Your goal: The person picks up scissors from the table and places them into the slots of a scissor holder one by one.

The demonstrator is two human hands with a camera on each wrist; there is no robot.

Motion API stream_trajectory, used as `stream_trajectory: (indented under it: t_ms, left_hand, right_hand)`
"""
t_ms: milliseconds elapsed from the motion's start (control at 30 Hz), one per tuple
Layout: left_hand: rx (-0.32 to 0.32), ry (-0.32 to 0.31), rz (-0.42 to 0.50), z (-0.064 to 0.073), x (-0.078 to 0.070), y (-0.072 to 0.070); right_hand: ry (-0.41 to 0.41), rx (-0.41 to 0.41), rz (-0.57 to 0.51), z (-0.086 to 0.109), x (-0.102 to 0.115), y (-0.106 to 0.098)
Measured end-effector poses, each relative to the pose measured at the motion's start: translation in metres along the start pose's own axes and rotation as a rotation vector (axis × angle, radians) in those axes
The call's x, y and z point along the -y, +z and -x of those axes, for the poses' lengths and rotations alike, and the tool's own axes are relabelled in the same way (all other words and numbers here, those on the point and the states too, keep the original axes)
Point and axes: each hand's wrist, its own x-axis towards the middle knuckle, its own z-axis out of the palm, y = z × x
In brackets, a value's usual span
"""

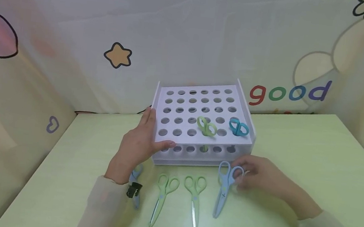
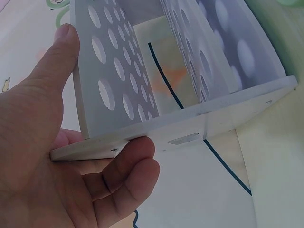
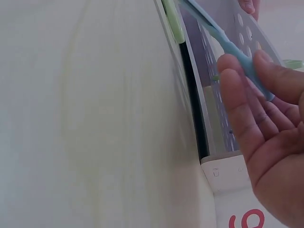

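Observation:
My left hand (image 1: 137, 138) grips the near left corner of a white tiered rack (image 1: 196, 162) with rows of round holes. Its thumb lies on the front and its fingers on the outside of the side panel (image 2: 180, 137). My right hand (image 1: 259, 174) pinches light blue scissors (image 1: 224, 189) by a handle loop, between thumb and fingers, just in front of the rack's near right corner. Their blades point down toward me. Green scissors (image 1: 212, 129) and teal scissors (image 1: 239, 129) stand in the rack's holes, handles up.
On the pale green table (image 1: 299, 153), two green scissors (image 1: 162, 193) lie side by side in front of the rack. Another blue pair (image 1: 137, 200) is partly hidden by my left wrist. A printed cloth (image 1: 194, 36) hangs behind the rack.

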Motion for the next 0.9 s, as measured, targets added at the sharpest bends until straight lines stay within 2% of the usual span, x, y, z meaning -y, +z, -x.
stream_trajectory:
  t_ms: [133, 200, 600, 900]
  left_hand:
    - [0.009, -0.006, 0.003, -0.0011, -0.0002, 0.0002]
    - [0.01, -0.007, 0.005, -0.001, -0.0007, -0.0003]
    - [0.005, -0.013, 0.002, -0.0026, -0.0006, -0.0005]
    - [0.005, -0.017, 0.003, -0.001, 0.0006, 0.0009]
  right_hand:
    - [-0.018, 0.009, -0.123, 0.0025, 0.0007, -0.0008]
    - [-0.025, 0.005, -0.149, 0.003, 0.001, -0.0009]
    - [-0.025, -0.054, -0.111, 0.002, 0.008, -0.0018]
    - [-0.023, -0.08, -0.158, 0.0041, 0.0067, -0.0038]
